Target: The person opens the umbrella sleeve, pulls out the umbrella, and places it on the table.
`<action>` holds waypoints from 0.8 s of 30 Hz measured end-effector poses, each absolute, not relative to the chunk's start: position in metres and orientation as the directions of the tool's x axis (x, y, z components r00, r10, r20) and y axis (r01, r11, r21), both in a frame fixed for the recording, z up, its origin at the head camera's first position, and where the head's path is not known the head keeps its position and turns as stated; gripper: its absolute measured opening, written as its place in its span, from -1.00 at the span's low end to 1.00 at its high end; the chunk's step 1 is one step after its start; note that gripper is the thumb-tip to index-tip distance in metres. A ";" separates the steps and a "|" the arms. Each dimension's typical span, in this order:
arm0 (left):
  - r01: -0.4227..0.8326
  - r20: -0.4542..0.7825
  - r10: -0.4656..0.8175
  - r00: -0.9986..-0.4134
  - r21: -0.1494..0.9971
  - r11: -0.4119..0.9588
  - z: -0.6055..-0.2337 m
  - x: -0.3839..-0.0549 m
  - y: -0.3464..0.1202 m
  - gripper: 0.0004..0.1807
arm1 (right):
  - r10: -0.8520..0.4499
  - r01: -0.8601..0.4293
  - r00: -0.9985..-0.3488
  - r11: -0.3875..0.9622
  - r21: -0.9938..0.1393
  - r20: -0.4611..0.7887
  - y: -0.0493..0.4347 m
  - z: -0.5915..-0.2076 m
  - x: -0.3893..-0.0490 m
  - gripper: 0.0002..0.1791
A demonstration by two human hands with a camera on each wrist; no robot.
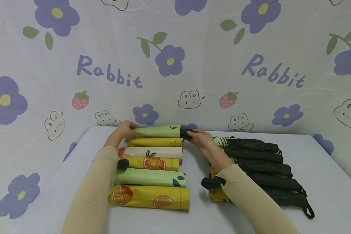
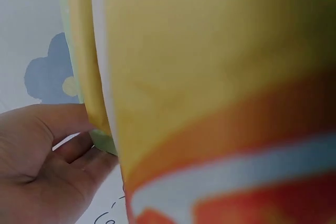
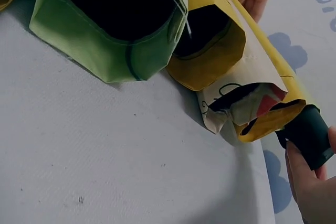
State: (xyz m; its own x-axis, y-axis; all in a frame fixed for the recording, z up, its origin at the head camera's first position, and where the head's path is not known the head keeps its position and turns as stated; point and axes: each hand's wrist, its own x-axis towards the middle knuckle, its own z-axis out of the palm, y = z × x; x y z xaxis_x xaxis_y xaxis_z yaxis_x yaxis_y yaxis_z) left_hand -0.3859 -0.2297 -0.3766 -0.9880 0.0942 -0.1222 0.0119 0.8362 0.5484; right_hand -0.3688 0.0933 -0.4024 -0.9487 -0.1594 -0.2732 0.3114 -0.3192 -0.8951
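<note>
At the far side of the table lies a light green umbrella sleeve (image 1: 158, 131) with a black umbrella handle (image 1: 186, 133) sticking out of its right end. My left hand (image 1: 125, 130) holds the sleeve's left end; in the left wrist view, thumb and fingers of that hand (image 2: 47, 161) close round the green tip. With thumb and fingertips my right hand (image 1: 203, 140) pinches the black handle, also visible in the right wrist view as a dark cylinder (image 3: 310, 137). Nearest to this sleeve is a plain yellow sleeve (image 1: 155, 142), just in front.
Nearer lie a cream sleeve (image 1: 158, 152), an orange-print sleeve (image 1: 166, 163), another green sleeve (image 1: 146, 177) and a larger yellow sleeve (image 1: 149, 197). Several black folded umbrellas (image 1: 257, 165) lie in a row under and beside my right forearm. A patterned curtain (image 1: 204, 74) hangs behind the table.
</note>
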 end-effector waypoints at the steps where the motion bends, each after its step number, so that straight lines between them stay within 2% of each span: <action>1: 0.008 -0.120 0.089 -0.989 0.549 0.836 -0.377 -0.386 -0.230 -0.45 | -0.156 0.311 -0.949 -0.319 -0.895 -0.275 0.094 -0.402 -0.369 -0.35; 14: 0.010 -0.097 0.070 -0.993 0.514 0.858 -0.373 -0.385 -0.230 -0.46 | -0.103 0.292 -0.956 -0.363 -0.885 -0.274 0.105 -0.393 -0.370 -0.35; 24: 0.011 -0.075 0.057 -0.996 0.511 0.859 -0.376 -0.385 -0.235 -0.54 | -0.088 0.290 -0.957 -0.316 -0.903 -0.276 0.125 -0.385 -0.367 -0.34</action>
State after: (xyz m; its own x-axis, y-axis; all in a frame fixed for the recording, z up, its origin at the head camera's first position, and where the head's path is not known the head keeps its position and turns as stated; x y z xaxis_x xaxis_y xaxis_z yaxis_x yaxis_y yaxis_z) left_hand -0.3850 -0.2351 -0.3760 -0.9956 0.0571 -0.0749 0.0109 0.8594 0.5112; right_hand -0.3670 0.1251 -0.3846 -0.9571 -0.0879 -0.2763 0.2898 -0.3164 -0.9033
